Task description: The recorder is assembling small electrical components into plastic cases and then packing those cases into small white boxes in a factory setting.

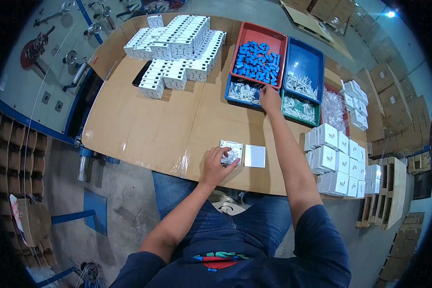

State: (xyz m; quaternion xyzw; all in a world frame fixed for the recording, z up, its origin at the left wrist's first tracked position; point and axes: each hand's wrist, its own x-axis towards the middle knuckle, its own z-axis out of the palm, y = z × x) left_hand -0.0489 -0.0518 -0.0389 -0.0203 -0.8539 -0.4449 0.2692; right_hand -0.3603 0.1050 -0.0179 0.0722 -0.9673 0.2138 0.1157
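Note:
My left hand (216, 167) curls its thumb and fingers around the near left side of a small open white box (238, 144), which has small pale pieces in it. Right beside that lies a flat white square lid (255, 156). My right hand (270, 99) reaches forward to the near right part of a blue tray (232, 101) of small white plastic pieces (242, 91); its fingertips are hidden, so any grasp does not show. Just beyond it, a red tray (282, 58) holds many small blue pieces (257, 61).
Stacked white units (180, 45) cover the far left of the cardboard-topped table (149, 122). A black flat object (142, 73) lies by them. More trays, blue (304, 56) and green (296, 118), hold white pieces. Clear plastic bags (333, 109) and stacked white boxes (327, 158) stand at the right.

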